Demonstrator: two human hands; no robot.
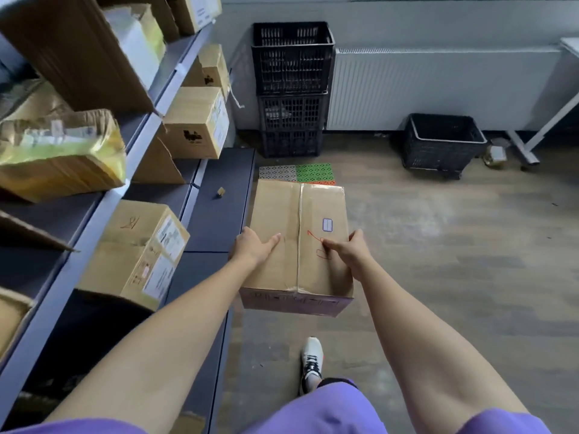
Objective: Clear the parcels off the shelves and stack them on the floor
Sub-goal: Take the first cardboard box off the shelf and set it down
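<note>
A taped brown cardboard parcel (289,214) with red writing and a small label is held out over the wooden floor, beside the shelf unit. My left hand (253,247) grips its left edge, thumb across the top. My right hand (346,249) grips its right edge, thumb lying on the top near the red marks. More parcels remain on the grey shelves (134,151) at left: a labelled box (138,249) on a lower shelf, another box (197,123) further back, and a yellow padded bag (59,151).
Stacked black crates (291,86) stand against the wall by a white radiator (438,89). A black basket (441,145) sits on the floor at right, near a table leg (526,151). Coloured mats (297,173) lie past the parcel. My shoe (311,360) is below it.
</note>
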